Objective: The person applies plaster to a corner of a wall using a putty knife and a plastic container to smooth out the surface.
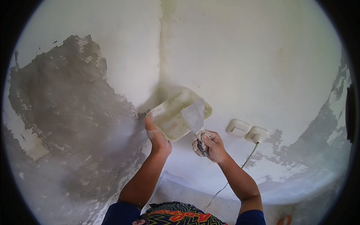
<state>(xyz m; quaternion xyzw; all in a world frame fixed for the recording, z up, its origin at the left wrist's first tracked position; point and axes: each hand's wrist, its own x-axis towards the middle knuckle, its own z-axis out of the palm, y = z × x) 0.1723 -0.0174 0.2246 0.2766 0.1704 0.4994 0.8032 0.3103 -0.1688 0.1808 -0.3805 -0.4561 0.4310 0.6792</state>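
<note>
My left hand [158,138] grips the near left end of a shallow, pale yellow-green plastic tray [168,117], thumb up along its side and the other fingers hidden beneath. White smears coat the tray's inside. In my right hand [212,145] is a putty knife [194,116], its dark, plaster-caked handle wrapped by my fingers. The wide metal blade points up and away, over the tray's right part; whether it touches the tray I cannot tell. White residue covers both hands.
Two walls meet in a corner [161,56] ahead. Bare grey patches [67,82] show on the left wall. On the right wall sit a light switch [239,129] and a socket [257,134] with a plugged-in cord [249,157] trailing down behind my right forearm. An orange object [285,220] lies low right.
</note>
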